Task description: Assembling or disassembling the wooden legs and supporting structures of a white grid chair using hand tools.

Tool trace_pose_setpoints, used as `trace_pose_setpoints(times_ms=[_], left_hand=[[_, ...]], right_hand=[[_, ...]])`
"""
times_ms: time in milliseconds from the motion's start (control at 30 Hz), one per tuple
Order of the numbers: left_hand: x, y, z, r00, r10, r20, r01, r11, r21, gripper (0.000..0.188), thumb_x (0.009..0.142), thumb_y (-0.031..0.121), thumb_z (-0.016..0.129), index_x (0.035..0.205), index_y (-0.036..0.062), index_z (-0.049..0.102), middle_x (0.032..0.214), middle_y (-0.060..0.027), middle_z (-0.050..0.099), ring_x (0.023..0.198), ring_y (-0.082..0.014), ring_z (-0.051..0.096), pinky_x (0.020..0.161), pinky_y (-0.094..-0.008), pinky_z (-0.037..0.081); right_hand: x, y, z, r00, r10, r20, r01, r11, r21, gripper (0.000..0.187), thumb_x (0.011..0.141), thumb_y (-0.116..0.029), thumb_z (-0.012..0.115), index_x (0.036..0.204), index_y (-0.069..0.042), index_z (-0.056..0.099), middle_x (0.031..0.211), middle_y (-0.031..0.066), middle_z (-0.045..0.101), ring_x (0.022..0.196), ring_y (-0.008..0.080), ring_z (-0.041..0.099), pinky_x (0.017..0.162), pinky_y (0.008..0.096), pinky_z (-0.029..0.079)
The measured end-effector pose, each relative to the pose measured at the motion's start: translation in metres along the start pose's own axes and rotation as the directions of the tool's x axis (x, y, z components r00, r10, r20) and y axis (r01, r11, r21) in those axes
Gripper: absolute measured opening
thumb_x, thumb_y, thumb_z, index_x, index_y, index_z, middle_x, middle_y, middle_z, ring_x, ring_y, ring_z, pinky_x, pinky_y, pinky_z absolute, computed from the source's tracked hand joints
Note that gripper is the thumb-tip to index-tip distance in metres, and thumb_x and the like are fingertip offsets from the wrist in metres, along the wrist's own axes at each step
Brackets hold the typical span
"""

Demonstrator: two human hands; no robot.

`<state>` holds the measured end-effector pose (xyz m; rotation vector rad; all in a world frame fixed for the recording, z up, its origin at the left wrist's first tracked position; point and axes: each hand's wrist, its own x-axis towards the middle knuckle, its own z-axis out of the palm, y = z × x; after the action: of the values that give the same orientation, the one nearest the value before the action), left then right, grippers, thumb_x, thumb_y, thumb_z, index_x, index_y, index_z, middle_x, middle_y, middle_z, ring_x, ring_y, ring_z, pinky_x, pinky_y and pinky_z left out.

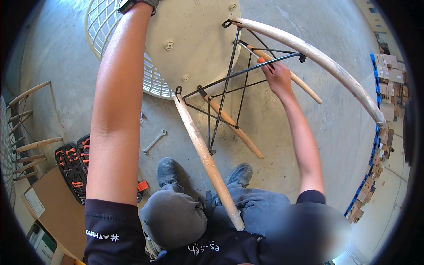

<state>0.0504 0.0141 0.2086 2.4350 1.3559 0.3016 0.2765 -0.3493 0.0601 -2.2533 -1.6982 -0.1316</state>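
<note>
My right hand (279,80) is closed round the orange-red handle of a screwdriver (261,60). Its thin shaft reaches up and left among black metal rods (232,73) toward the underside of a cream chair seat (176,26). Wooden legs (309,48) joined by those rods lie against the seat, their looped brackets at its edge. One leg (207,163) comes down between my knees. My left arm stretches to the top edge, where a dark wristwatch (138,5) shows; the left hand itself is cut off. Whether the screwdriver tip sits in a screw, I cannot tell.
A combination wrench (154,141) lies on the concrete floor near my shoe. Further left are an open tool case (73,165), a cardboard box (55,207) and more chair legs (35,143). Stacked cartons (388,75) on blue pallets line the right side.
</note>
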Motion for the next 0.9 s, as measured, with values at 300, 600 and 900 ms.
trace_pose_setpoints(times_ms=[300, 600, 900], left_hand=[[0.016, -0.022, 0.015, 0.997, 0.065, -0.05, -0.067, 0.997, -0.035, 0.154, 0.053, 0.097, 0.063, 0.151, -0.0145, 0.024, 0.158, -0.0316, 0.03, 0.15, -0.0409, 0.026, 0.123, -0.0546, 0.016], [0.039, -0.023, 0.028, 0.988, 0.145, -0.056, -0.146, 0.989, -0.005, 0.134, 0.053, 0.094, 0.066, 0.13, -0.0138, 0.045, 0.131, -0.0304, 0.052, 0.127, -0.0387, 0.048, 0.106, -0.0491, 0.037], [0.06, -0.069, 0.023, 0.858, 0.457, 0.235, -0.497, 0.622, 0.605, 0.045, 0.1, 0.058, 0.049, 0.144, 0.0575, 0.043, 0.134, -0.0392, 0.052, 0.124, -0.0511, 0.053, 0.107, -0.0489, 0.042]], right_hand=[[0.016, 0.002, -0.006, 0.653, 0.423, 0.628, -0.716, 0.616, 0.329, 0.036, 0.102, -0.037, 0.054, 0.097, -0.003, 0.065, 0.071, 0.0015, 0.061, 0.045, 0.0106, 0.05, 0.041, 0.0262, 0.042], [0.005, 0.003, -0.023, 0.883, 0.342, 0.323, -0.438, 0.847, 0.302, 0.032, 0.095, -0.039, 0.067, 0.108, -0.01, 0.071, 0.077, 0.0072, 0.066, 0.064, 0.018, 0.063, 0.054, 0.0331, 0.05], [0.035, -0.007, -0.035, 0.497, 0.27, 0.825, -0.853, 0.329, 0.406, 0.047, 0.097, -0.048, 0.056, 0.113, -0.006, 0.07, 0.074, 0.0031, 0.066, 0.044, 0.0068, 0.043, 0.041, 0.0256, 0.035]])
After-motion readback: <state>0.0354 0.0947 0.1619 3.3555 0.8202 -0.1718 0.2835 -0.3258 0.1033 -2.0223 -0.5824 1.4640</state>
